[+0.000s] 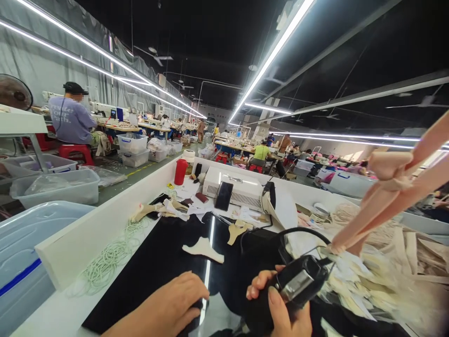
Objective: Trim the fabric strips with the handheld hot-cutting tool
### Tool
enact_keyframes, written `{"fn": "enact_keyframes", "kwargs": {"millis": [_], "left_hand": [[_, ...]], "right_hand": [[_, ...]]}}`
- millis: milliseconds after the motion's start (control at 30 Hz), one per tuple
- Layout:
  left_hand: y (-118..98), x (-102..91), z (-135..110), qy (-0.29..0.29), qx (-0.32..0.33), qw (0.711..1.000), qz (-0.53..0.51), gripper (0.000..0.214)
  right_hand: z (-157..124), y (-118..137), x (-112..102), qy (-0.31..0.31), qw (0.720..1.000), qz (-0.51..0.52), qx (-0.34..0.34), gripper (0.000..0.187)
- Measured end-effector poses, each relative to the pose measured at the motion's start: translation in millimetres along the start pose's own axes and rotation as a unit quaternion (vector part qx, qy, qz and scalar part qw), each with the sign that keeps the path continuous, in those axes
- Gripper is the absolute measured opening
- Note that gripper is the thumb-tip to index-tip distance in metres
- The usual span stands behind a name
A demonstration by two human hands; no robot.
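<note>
My right hand [280,304] is wrapped round a black corded hand tool [298,281] with a shiny metal plate on its side. A pink fabric strap [382,187], knotted higher up, hangs down to the tool's rear end. My left hand [171,299] is low over a glossy black board [140,271], its fingers bent, the thumb apart from them, and nothing visible in it. Just beyond lies a cream curved fabric piece [203,249], flat on the board. Another beige cut piece [237,230] rests farther back.
A pile of pale scraps [368,276] and beige fabric [414,248] lies to the right. Thin green cord [105,262] is heaped at left. At the back are a white vented machine [231,185], a phone [223,195] and a red cup [180,172]. White walls [105,234] edge the table.
</note>
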State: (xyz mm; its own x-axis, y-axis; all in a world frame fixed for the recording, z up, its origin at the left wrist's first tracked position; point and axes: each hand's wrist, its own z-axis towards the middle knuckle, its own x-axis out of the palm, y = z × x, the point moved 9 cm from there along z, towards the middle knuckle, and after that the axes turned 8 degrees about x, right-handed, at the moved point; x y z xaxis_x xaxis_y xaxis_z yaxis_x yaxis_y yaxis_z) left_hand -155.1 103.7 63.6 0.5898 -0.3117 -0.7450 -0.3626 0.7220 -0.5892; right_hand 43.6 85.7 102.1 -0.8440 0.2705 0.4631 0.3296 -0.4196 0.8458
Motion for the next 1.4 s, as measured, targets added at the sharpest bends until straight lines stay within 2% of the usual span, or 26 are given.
{"fn": "enact_keyframes", "kwargs": {"millis": [100, 233, 367, 500, 700, 767, 900, 1400], "left_hand": [[-1, 0.4, 9, 0.041, -0.016, 0.998, -0.043, 0.048], [3, 10.3, 17, 0.096, -0.018, 0.993, -0.069, 0.055], [9, 19.1, 18, 0.111, -0.004, 0.991, -0.072, 0.056], [16, 25.1, 12, 0.121, 0.002, 0.990, -0.075, 0.061], [15, 22.2, 9, 0.136, -0.010, 0.987, -0.089, 0.066], [13, 19.7, 11, 0.142, -0.014, 0.985, -0.093, 0.065], [12, 22.2, 13, 0.191, -0.033, 0.978, -0.081, 0.067], [18, 25.3, 9, 0.180, -0.024, 0.981, -0.069, 0.065]], "right_hand": [[-1, 0, 4, -0.003, 1.000, -0.001, 0.010, 0.036], [1, -6, 9, -0.002, 1.000, -0.008, 0.021, 0.035], [5, -14, 13, 0.002, 1.000, -0.013, 0.016, 0.034], [7, -19, 23, 0.036, 0.999, -0.020, -0.010, 0.033], [4, -32, 33, 0.033, 0.999, 0.005, 0.018, 0.033], [4, -34, 36, 0.055, 0.998, 0.006, 0.004, 0.032], [6, -34, 38, 0.097, 0.994, 0.000, -0.042, 0.030], [3, -44, 38, 0.090, 0.995, -0.009, -0.044, 0.030]]}}
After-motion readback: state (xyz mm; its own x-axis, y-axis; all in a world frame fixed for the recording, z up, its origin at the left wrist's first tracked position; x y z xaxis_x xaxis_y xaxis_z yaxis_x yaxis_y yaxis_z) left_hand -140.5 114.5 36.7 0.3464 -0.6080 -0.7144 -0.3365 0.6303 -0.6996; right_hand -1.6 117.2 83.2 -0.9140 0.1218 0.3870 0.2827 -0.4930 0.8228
